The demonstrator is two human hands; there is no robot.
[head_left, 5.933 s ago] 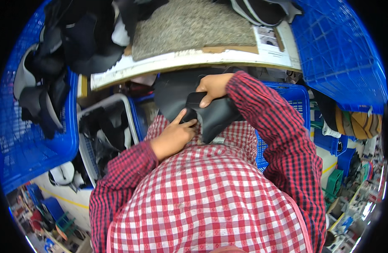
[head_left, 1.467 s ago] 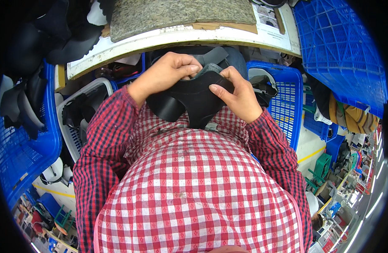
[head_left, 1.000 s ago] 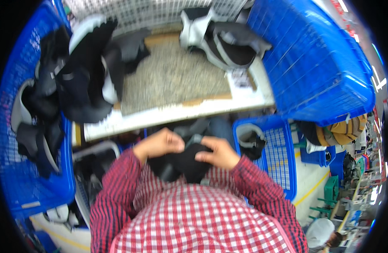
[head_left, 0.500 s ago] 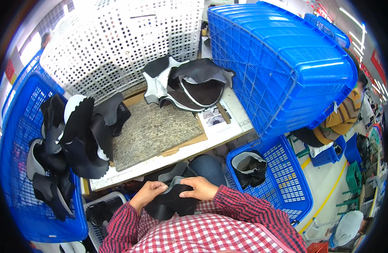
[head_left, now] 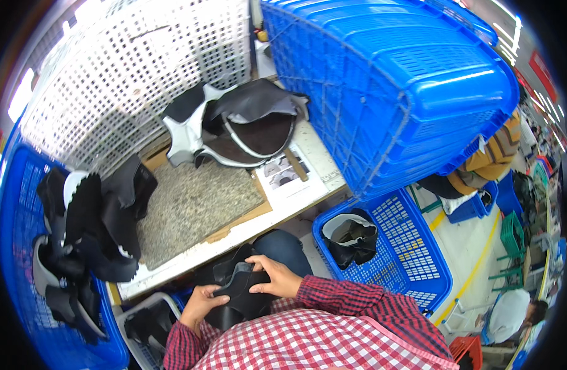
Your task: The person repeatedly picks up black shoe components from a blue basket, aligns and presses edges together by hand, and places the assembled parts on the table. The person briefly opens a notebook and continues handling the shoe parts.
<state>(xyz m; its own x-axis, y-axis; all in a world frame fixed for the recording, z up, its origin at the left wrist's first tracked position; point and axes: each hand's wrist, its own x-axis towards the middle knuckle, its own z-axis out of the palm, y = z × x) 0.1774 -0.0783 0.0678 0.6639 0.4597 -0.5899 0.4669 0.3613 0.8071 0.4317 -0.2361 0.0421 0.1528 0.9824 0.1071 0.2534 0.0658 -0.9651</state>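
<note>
Both of my hands hold a black leather shoe upper (head_left: 237, 293) in my lap, below the table edge. My left hand (head_left: 200, 302) grips its lower left side. My right hand (head_left: 274, 275) lies over its right part with the fingers curled on top. Ahead on the table lies a grey speckled stone slab (head_left: 191, 206). A pile of black and white shoe uppers (head_left: 240, 123) rests at the back of the table.
A big blue crate (head_left: 388, 80) lies tilted at the right, a white lattice crate (head_left: 142, 68) behind the table. Blue basket (head_left: 43, 259) at the left holds several dark uppers. Lower blue basket (head_left: 400, 246) at the right holds one. A printed sheet (head_left: 286, 176) lies on the table.
My head has lifted: the view went from my lap up to the table and crates. My hands still hold the black upper, now seen low in the picture.
</note>
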